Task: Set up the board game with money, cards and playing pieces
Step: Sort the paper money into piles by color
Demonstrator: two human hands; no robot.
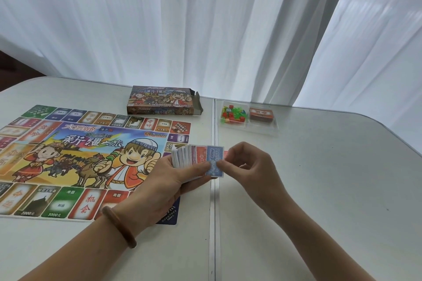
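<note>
- The step in hand looks like sorting the money. The board already lies flat on the left part of the table.
- The left hand grips a stack of play money, fanned out, just above the board's right edge. Its thumb presses across the front of the notes and its fingers curl behind them.
- The right hand pinches the front note of the fan, a blue note marked 2000, between thumb and forefinger. Its other fingers are loosely curled.
- The blue note overlaps the fan and is not yet free of it.
- The playing pieces, red, green and a white die among them, sit in one compartment of a clear tray at the far side of the table, well apart from the hands.
- A deck of cards fills the tray's other compartment, so the cards and pieces are not yet set out.
- The open box lies beyond the board's far edge.
- A bracelet circles the left wrist.
- The next move probably calls for sliding the blue note clear without dragging its neighbours, then laying it on bare table, most likely as one pile per value.
</note>
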